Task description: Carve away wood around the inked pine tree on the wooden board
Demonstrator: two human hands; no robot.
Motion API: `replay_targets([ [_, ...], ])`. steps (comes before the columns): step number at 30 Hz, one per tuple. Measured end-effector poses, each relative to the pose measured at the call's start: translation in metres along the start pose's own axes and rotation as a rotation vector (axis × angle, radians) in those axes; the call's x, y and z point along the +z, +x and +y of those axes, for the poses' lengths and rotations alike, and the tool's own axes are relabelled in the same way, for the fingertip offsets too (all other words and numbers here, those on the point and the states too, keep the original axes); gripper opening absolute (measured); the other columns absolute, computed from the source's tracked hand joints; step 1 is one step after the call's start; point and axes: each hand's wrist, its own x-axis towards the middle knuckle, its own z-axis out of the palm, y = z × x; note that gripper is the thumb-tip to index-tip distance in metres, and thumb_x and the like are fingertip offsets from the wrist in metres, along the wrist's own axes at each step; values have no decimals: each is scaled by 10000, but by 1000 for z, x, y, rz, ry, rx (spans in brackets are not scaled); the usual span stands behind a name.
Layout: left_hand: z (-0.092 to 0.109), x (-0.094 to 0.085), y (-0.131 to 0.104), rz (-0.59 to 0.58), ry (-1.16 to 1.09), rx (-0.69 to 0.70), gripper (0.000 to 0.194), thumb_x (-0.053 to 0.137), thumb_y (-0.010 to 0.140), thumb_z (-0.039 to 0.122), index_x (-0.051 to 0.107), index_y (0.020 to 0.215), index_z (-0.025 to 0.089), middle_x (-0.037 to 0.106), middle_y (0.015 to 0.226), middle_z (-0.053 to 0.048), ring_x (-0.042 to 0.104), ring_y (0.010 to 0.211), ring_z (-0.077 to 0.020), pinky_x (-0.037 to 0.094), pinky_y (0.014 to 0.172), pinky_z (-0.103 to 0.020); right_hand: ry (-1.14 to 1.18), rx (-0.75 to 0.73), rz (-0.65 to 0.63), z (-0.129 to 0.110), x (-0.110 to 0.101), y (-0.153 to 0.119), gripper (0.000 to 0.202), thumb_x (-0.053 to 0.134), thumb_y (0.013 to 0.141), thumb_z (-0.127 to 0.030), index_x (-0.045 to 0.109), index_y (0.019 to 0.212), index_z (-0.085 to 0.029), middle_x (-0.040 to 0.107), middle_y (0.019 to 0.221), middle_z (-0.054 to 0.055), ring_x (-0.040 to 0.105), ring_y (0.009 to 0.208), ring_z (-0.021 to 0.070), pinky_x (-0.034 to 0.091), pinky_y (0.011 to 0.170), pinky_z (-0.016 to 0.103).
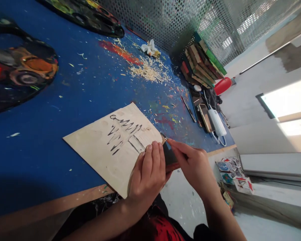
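A pale board point(90, 140) with black zigzag marks lies tilted at the front edge of the blue table. My left hand point(150, 167) rests on the board's near right part, its fingers together and pressed down on the surface. My right hand point(190, 160) pinches a thin carving tool point(163, 135), whose tip is at the board's right edge. Beneath my hands a dark block point(170, 154) shows beside the board. The underside of my left hand is hidden.
Two paint palettes point(27, 72) point(90, 15) lie at the left and back. Wood shavings point(150, 69) and a crumpled tissue point(150, 49) are behind the board. A pen-like tool point(189, 109), phone point(205, 117), white power bank point(217, 122) and stacked books point(200, 65) are at right.
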Motion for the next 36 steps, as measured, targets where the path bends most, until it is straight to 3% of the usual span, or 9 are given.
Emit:
replay_targets([
  [8, -1, 1, -1, 1, 5, 30, 583, 423, 957, 507, 561, 1254, 25, 615, 1274, -122, 630, 1094, -190, 556, 851, -279, 3, -12, -71, -8, -5, 0, 259, 514, 922, -195, 712, 1085, -235, 747, 1003, 18, 721, 834, 147, 559, 710, 226],
  [19, -4, 2, 0, 20, -3, 60, 508, 426, 968, 413, 560, 1253, 15, 617, 1266, -126, 643, 1076, -206, 565, 828, -291, 60, 11, -26, -7, 1, 1, 262, 518, 919, -197, 708, 1099, -215, 743, 1025, 31, 716, 845, 141, 548, 735, 225],
  [28, -4, 2, 1, 7, 9, 59, 583, 422, 943, 456, 540, 1267, -14, 627, 1255, -133, 644, 1056, -208, 565, 818, -289, 8, -17, 13, -9, 9, 2, 274, 483, 939, -210, 701, 1100, -249, 745, 1004, 36, 706, 795, 138, 528, 696, 233],
  [36, -1, 1, 2, 17, 4, 29, 528, 442, 933, 429, 557, 1275, 44, 682, 1173, -88, 651, 1032, -199, 562, 787, -282, -45, -33, -2, -17, 10, 8, 274, 461, 950, -243, 699, 1084, -257, 746, 910, 34, 691, 731, 146, 509, 649, 243],
])
